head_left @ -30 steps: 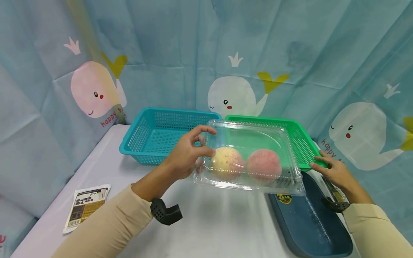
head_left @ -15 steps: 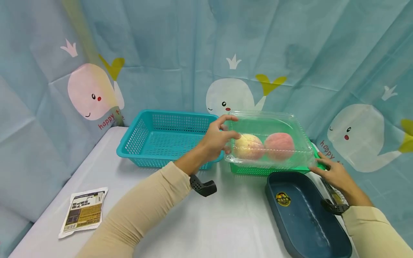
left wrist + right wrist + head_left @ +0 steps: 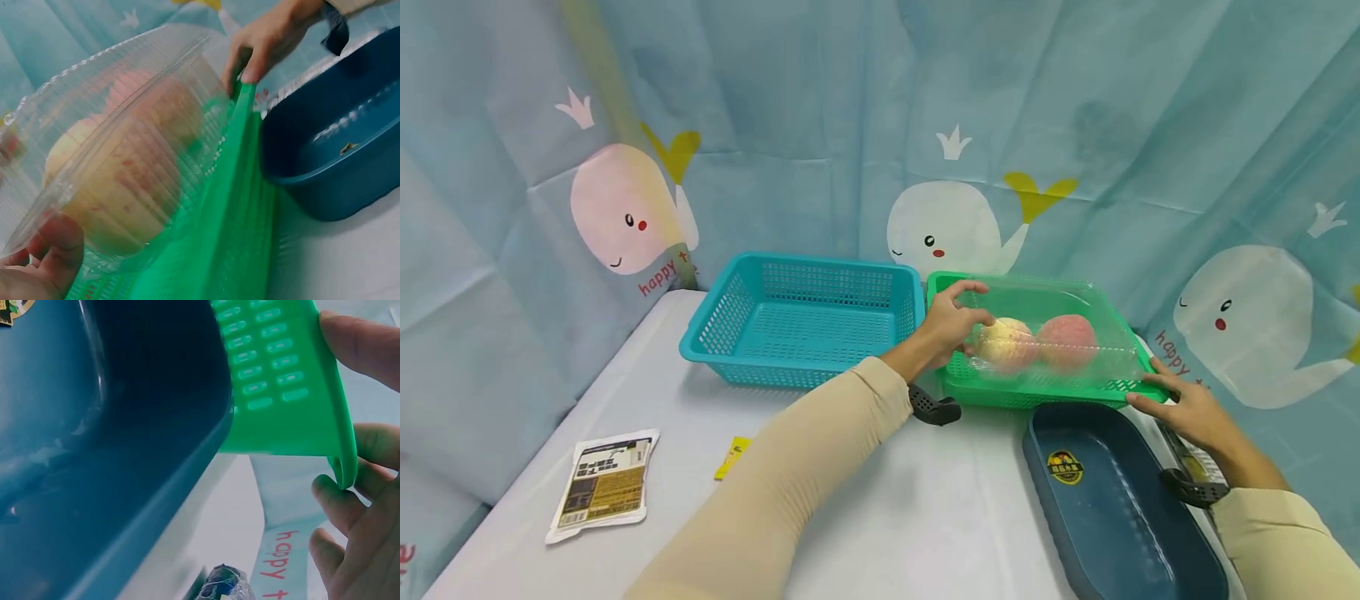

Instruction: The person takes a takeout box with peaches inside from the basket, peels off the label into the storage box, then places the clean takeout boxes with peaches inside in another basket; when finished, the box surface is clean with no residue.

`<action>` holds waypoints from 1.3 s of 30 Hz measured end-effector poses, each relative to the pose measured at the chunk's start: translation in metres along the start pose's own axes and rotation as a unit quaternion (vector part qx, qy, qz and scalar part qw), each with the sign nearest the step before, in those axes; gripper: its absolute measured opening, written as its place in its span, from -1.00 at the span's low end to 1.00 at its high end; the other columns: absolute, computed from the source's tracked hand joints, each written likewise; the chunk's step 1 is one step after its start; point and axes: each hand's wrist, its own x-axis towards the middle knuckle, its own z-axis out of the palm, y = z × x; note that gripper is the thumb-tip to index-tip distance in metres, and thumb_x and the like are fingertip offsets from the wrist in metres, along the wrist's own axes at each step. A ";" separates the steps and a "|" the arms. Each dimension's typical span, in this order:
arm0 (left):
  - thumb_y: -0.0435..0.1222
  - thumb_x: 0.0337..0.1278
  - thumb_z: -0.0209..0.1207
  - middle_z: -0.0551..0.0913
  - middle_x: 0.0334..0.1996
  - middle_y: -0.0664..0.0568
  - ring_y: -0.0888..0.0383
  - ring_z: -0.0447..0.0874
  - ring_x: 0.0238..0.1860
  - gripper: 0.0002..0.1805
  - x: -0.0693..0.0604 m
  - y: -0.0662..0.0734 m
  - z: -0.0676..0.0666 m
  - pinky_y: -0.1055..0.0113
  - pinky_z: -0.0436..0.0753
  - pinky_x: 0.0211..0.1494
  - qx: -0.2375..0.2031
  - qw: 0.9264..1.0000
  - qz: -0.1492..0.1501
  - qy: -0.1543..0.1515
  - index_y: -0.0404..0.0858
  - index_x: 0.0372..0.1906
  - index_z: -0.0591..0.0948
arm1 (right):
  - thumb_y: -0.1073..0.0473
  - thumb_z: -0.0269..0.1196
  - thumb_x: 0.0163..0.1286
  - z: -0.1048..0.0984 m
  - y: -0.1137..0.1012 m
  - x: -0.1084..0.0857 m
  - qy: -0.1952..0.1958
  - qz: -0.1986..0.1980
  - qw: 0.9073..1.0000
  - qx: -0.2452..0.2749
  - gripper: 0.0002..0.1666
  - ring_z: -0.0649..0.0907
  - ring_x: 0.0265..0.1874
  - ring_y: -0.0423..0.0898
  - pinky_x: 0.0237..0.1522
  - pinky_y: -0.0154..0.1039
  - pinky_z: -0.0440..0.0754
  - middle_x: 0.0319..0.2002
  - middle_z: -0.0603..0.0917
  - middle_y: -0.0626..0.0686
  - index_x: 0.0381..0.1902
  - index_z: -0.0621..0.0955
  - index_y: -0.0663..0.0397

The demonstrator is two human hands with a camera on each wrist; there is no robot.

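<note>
My left hand [image 3: 946,325] pinches the left edge of a clear plastic clamshell box [image 3: 1067,296], thumb and fingers on its rim. Inside lie two peaches, a yellowish peach [image 3: 1004,346] and a pink peach [image 3: 1067,342]. The box is over the green basket [image 3: 1000,397], slightly tilted in the left wrist view; whether it touches the basket floor I cannot tell. At the basket's right front corner, my right hand [image 3: 1191,418] holds the rim, thumb on one side and fingers on the other in the right wrist view.
A teal basket [image 3: 797,373] stands left of the green one. In front sits a dark blue tub [image 3: 1112,500], with a plastic-wrapped item [image 3: 225,584] partly hidden beyond it. A printed pouch [image 3: 604,483] and a yellow packet [image 3: 732,457] lie on the left.
My left hand has carried the box of peaches rightward and away from me, over and then lower into the green basket. The right hand stays at the basket's corner. The yellow packet has come into view.
</note>
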 end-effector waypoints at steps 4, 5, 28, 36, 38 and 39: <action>-0.46 0.07 0.23 0.32 0.16 -0.11 0.18 -0.01 -0.78 -0.49 0.013 -0.009 0.005 0.27 0.39 -0.72 0.035 0.999 -0.023 0.012 -0.09 0.17 0.53 | -0.15 0.16 0.37 0.001 -0.003 -0.002 -0.009 0.003 1.000 -0.007 -0.13 0.07 0.26 0.59 0.00 0.53 0.15 0.46 -0.07 0.35 0.29 0.31 0.52; -0.45 0.08 0.23 0.31 0.19 -0.09 0.17 0.00 -0.78 -0.49 0.014 -0.012 0.006 0.26 0.40 -0.72 0.048 0.998 -0.031 0.013 -0.08 0.17 0.53 | -0.15 0.16 0.37 0.002 -0.003 -0.002 -0.011 0.003 1.000 -0.007 -0.13 0.07 0.26 0.59 0.00 0.53 0.15 0.46 -0.08 0.36 0.29 0.31 0.53; -0.42 0.22 0.21 0.21 0.38 -0.11 -0.08 0.59 -0.07 -0.22 0.018 -0.035 0.020 -0.04 0.67 -0.30 0.120 0.986 -0.115 0.011 -0.01 0.48 0.16 | -0.09 0.18 0.38 0.004 -0.008 -0.012 -0.007 -0.001 1.000 -0.006 -0.15 0.04 0.26 0.60 -0.04 0.55 0.14 0.47 -0.12 0.35 0.28 0.29 0.56; -0.35 0.21 0.21 0.27 0.35 -0.06 -0.24 0.36 0.23 -0.33 0.017 -0.034 0.014 -0.11 0.53 0.03 0.119 0.982 -0.138 -0.046 0.01 0.41 0.29 | -0.09 0.18 0.38 0.004 -0.009 -0.010 -0.018 0.011 1.000 -0.010 -0.14 0.04 0.27 0.60 -0.02 0.53 0.16 0.46 -0.12 0.36 0.29 0.29 0.57; -0.32 0.21 0.22 0.26 0.37 -0.02 -0.21 0.34 0.26 -0.33 0.017 -0.034 0.014 -0.15 0.49 0.07 0.127 0.980 -0.143 -0.050 0.03 0.40 0.30 | -0.10 0.18 0.38 0.004 -0.010 -0.009 -0.020 0.012 1.000 -0.010 -0.14 0.03 0.27 0.60 -0.02 0.54 0.15 0.46 -0.13 0.37 0.29 0.28 0.57; -0.30 0.21 0.22 0.26 0.37 0.00 -0.19 0.33 0.27 -0.33 0.016 -0.033 0.015 -0.15 0.48 0.08 0.133 0.979 -0.144 -0.049 0.04 0.40 0.30 | -0.10 0.18 0.38 0.004 -0.010 -0.009 -0.019 0.011 1.000 -0.011 -0.14 0.03 0.26 0.60 -0.02 0.54 0.15 0.46 -0.12 0.37 0.29 0.28 0.57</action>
